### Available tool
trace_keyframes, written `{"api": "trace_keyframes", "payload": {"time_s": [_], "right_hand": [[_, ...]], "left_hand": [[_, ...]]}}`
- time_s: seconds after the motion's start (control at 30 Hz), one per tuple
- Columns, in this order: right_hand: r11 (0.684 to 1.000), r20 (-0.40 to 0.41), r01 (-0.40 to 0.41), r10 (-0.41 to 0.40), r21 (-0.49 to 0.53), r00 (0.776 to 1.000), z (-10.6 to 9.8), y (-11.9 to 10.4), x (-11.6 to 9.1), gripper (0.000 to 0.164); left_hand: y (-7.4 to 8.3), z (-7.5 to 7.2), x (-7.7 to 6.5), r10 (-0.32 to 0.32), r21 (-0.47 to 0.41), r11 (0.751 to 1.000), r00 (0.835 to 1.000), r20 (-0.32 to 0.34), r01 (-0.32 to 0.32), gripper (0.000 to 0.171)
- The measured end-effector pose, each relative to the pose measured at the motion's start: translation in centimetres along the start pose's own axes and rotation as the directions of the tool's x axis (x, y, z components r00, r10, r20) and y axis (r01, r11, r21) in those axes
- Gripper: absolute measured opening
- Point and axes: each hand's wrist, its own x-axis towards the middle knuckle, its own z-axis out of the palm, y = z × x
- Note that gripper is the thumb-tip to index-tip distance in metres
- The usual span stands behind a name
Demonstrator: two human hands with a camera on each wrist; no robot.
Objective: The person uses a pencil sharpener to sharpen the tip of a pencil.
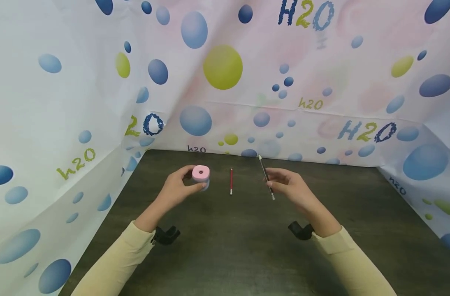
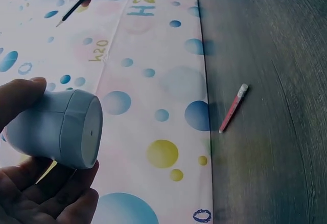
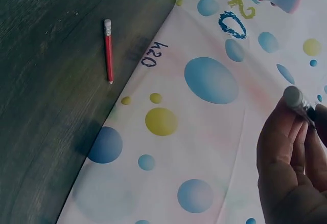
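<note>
The left hand (image 1: 177, 187) grips a pink-topped blue sharpener (image 1: 201, 177), its hole facing up; the right hand (image 1: 289, 187) pinches a black pencil (image 1: 264, 169), well apart to the right, its long axis running away from the person and leaning left, so the tip points toward the wall sheet (image 1: 262, 90) rather than the hole; a red pencil (image 1: 231, 181) lies on the table (image 1: 247, 255) between them, somewhat nearer the left hand, tip away, eraser end toward the person; the sheet reads "H2O" and "h2O"; no brand is legible on pencils or sharpener
</note>
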Motion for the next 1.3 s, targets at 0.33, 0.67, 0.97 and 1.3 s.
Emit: {"api": "trace_keyframes", "payload": {"time_s": [0.33,0.67,0.97,1.3], "right_hand": [[0.999,-0.024,0.011,-0.011,-0.036,1.0,-0.3,-0.5,0.1,0.049],[0.994,-0.03,0.023,-0.026,-0.103,0.999,-0.5,-2.2,-0.2,0.047],[0.98,-0.02,0.072,-0.077,-0.184,0.997,-0.3,-2.8,-0.9,0.039],[0.963,0.003,0.129,-0.132,-0.235,0.991,0.2,-3.3,-1.2,0.035]], "left_hand": [[0.1,-0.1,0.5,0.048,-0.036,0.998,0.999,0.015,-0.048,0.057],[1.6,0.1,0.3,0.096,-0.068,0.993,0.994,0.044,-0.093,0.059],[2.8,0.2,-0.1,0.118,-0.033,0.993,0.99,0.081,-0.116,0.058],[3.3,0.7,-0.7,0.153,-0.021,0.988,0.984,0.093,-0.151,0.057]]}}
